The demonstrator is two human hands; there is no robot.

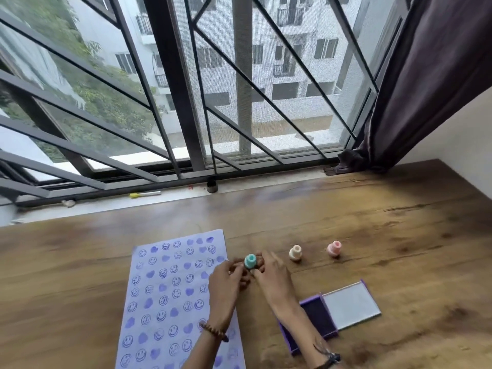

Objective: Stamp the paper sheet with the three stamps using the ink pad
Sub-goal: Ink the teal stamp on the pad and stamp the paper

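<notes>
A pale paper sheet [165,296] covered with several purple smiley and heart prints lies on the wooden table [399,235]. Just right of its edge, my left hand [227,282] and my right hand [269,275] both hold a small teal stamp [250,261] between their fingertips. A cream stamp [295,253] and a pink stamp [334,248] stand upright on the table further right. The purple ink pad [316,319] lies open under my right forearm, its lid [351,306] folded out to the right.
A barred window [186,102] runs along the table's far edge. On its sill lie a yellow-capped pen [145,194] and a small dark cup [212,186]. A dark curtain [426,89] hangs at the right, beside a white wall.
</notes>
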